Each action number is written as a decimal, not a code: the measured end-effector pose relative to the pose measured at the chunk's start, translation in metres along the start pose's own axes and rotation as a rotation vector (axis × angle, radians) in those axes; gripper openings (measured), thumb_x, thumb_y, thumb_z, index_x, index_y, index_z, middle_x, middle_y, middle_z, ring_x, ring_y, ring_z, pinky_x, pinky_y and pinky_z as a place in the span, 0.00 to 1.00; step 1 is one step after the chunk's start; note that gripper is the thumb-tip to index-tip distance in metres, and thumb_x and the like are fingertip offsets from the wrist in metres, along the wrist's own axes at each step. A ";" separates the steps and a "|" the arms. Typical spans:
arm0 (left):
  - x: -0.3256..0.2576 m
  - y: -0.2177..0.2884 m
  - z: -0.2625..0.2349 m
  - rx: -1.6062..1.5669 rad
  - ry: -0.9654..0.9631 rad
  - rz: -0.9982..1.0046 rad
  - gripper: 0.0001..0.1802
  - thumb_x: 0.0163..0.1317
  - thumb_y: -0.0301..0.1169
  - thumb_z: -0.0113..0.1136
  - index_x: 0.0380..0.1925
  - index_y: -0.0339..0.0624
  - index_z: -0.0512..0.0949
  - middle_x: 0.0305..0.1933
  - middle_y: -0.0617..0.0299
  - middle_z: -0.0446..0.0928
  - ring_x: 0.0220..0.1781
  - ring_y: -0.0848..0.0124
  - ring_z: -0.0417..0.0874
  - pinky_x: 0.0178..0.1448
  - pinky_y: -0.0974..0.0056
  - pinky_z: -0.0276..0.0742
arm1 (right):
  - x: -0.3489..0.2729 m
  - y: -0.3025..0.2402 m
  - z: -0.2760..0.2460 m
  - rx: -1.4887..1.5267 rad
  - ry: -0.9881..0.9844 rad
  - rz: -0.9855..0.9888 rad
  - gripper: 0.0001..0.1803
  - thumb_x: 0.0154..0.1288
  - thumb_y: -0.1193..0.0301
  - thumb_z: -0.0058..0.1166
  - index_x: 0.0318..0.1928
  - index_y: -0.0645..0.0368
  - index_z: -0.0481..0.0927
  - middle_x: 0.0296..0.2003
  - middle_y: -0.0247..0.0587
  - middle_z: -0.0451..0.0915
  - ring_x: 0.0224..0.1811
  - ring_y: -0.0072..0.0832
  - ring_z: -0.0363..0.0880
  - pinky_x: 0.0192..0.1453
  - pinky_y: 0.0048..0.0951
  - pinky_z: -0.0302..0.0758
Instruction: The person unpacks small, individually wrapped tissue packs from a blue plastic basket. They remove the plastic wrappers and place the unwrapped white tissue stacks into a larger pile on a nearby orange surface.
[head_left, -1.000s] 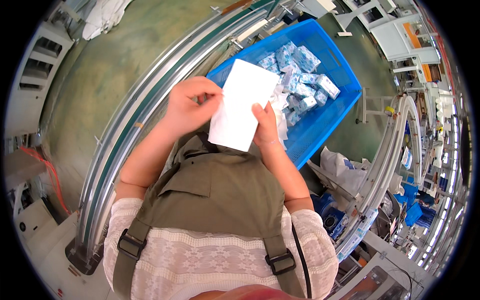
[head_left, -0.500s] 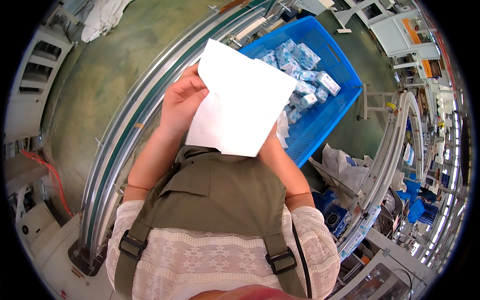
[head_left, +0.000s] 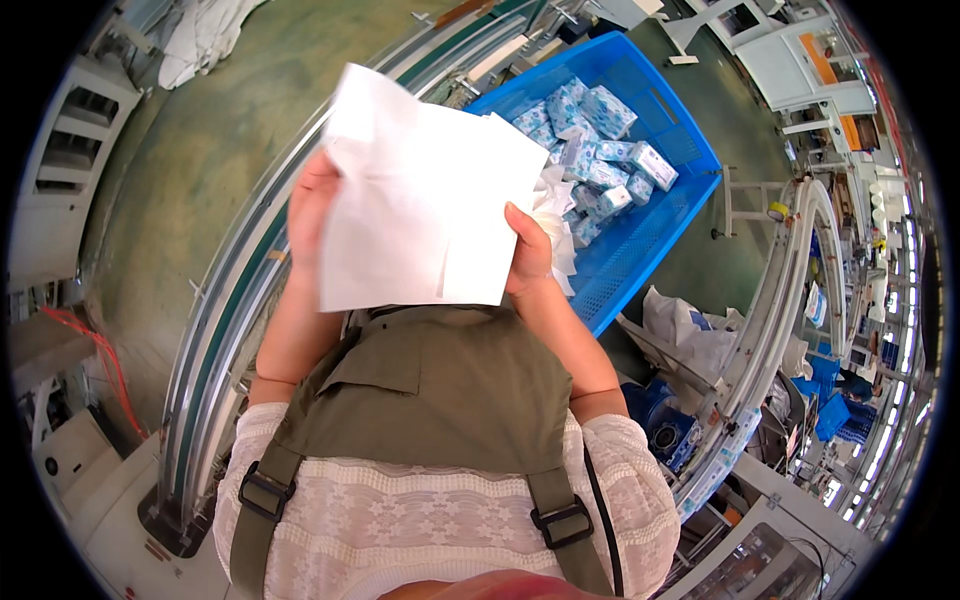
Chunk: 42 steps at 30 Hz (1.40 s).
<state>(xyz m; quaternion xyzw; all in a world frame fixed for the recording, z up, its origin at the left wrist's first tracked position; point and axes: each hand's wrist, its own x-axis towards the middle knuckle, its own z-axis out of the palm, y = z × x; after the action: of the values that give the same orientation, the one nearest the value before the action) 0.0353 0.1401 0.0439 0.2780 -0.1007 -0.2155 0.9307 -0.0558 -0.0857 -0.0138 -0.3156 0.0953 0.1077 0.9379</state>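
Note:
Unfolded white tissues (head_left: 420,200), creased down the middle, are spread in front of my chest. My left hand (head_left: 312,210) holds their left edge, and its fingers go behind the sheet. On the right edge, my right hand (head_left: 530,248) pinches the tissues with its thumb in front; the other fingers are mostly hidden. Crumpled white tissue (head_left: 555,215) sticks out beyond that hand toward the crate. Beyond it, a blue plastic crate (head_left: 690,150) contains several blue-and-white tissue packs (head_left: 608,112), lying in a loose heap.
A curved conveyor rail (head_left: 235,280) with a green belt runs along my left and behind the crate. Another rail (head_left: 790,290) bends past on the right, near a blue motor (head_left: 672,435) and white plastic bags (head_left: 690,330). Red hoses (head_left: 105,350) hang at the far left.
The tissues have shifted left and spread wider. My left hand has moved left and down along the edge. My right hand, mostly hidden before, now shows its thumb on the right edge.

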 end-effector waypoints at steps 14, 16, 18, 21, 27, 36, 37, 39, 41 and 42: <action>0.002 -0.005 -0.023 1.140 0.055 -0.211 0.16 0.69 0.37 0.53 0.48 0.39 0.80 0.44 0.62 0.81 0.38 0.78 0.75 0.45 0.70 0.71 | 0.016 -0.002 -0.017 0.349 -0.130 -0.170 0.27 0.71 0.57 0.44 0.63 0.62 0.66 0.51 0.51 0.75 0.50 0.43 0.77 0.46 0.40 0.80; -0.007 -0.035 -0.023 0.972 -0.216 -0.123 0.22 0.69 0.42 0.53 0.53 0.37 0.78 0.48 0.58 0.80 0.42 0.75 0.76 0.50 0.68 0.70 | 0.018 0.001 -0.018 0.256 -0.060 -0.253 0.25 0.72 0.59 0.43 0.62 0.61 0.66 0.50 0.49 0.76 0.50 0.42 0.78 0.46 0.40 0.80; -0.011 -0.053 -0.010 0.932 -0.333 0.072 0.27 0.67 0.45 0.55 0.57 0.35 0.75 0.47 0.56 0.79 0.39 0.74 0.76 0.48 0.68 0.71 | 0.024 0.004 -0.014 0.024 0.125 -0.475 0.25 0.72 0.58 0.43 0.63 0.59 0.66 0.53 0.48 0.76 0.52 0.41 0.78 0.49 0.40 0.80; -0.018 -0.076 -0.007 0.802 -0.174 -0.103 0.40 0.60 0.54 0.62 0.61 0.33 0.68 0.49 0.59 0.73 0.37 0.74 0.74 0.44 0.68 0.72 | 0.021 -0.016 0.008 0.383 0.140 -0.354 0.31 0.71 0.49 0.42 0.66 0.55 0.65 0.60 0.44 0.73 0.59 0.41 0.74 0.61 0.44 0.72; -0.010 -0.085 0.009 0.392 -0.072 -0.254 0.49 0.61 0.58 0.58 0.67 0.28 0.56 0.54 0.54 0.74 0.25 0.82 0.69 0.27 0.76 0.67 | 0.028 -0.012 -0.001 0.135 0.404 -0.388 0.34 0.71 0.46 0.41 0.65 0.57 0.64 0.60 0.42 0.72 0.60 0.40 0.73 0.63 0.42 0.69; 0.010 -0.088 0.022 0.297 0.348 -0.670 0.30 0.62 0.44 0.61 0.56 0.31 0.71 0.44 0.55 0.81 0.37 0.73 0.82 0.36 0.70 0.76 | 0.028 0.002 -0.016 -0.302 0.612 -0.469 0.32 0.70 0.47 0.46 0.61 0.60 0.65 0.55 0.41 0.73 0.56 0.32 0.72 0.59 0.34 0.67; 0.016 -0.088 0.022 0.281 0.376 -0.661 0.27 0.61 0.41 0.61 0.54 0.32 0.73 0.42 0.55 0.81 0.38 0.72 0.82 0.37 0.68 0.76 | 0.024 0.000 -0.026 -0.339 0.628 -0.438 0.33 0.70 0.46 0.46 0.60 0.61 0.65 0.55 0.41 0.73 0.56 0.31 0.72 0.58 0.34 0.67; 0.033 -0.093 -0.005 0.330 0.431 -0.565 0.24 0.59 0.35 0.63 0.50 0.29 0.75 0.45 0.52 0.81 0.41 0.68 0.83 0.42 0.67 0.77 | 0.021 -0.002 -0.053 -0.335 0.691 -0.428 0.36 0.67 0.43 0.48 0.60 0.62 0.64 0.54 0.43 0.72 0.55 0.32 0.71 0.55 0.34 0.66; 0.050 -0.096 -0.050 0.621 0.440 -0.452 0.23 0.56 0.31 0.66 0.48 0.25 0.76 0.43 0.50 0.82 0.40 0.66 0.84 0.43 0.66 0.79 | 0.011 -0.014 -0.059 -0.172 0.861 -0.375 0.39 0.67 0.41 0.46 0.61 0.63 0.63 0.53 0.46 0.72 0.54 0.33 0.71 0.56 0.35 0.65; 0.059 -0.091 -0.051 0.776 0.377 -0.381 0.23 0.55 0.31 0.68 0.46 0.25 0.77 0.41 0.50 0.82 0.38 0.65 0.84 0.42 0.65 0.79 | 0.006 -0.016 -0.070 -0.150 0.921 -0.389 0.39 0.67 0.40 0.44 0.62 0.63 0.63 0.54 0.47 0.72 0.54 0.32 0.71 0.55 0.35 0.65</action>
<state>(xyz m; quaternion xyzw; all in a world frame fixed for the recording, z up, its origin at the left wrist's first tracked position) 0.0720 0.0683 -0.0452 0.6532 0.0499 -0.2746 0.7039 -0.0541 -0.1402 -0.0613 -0.4087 0.4305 -0.2131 0.7760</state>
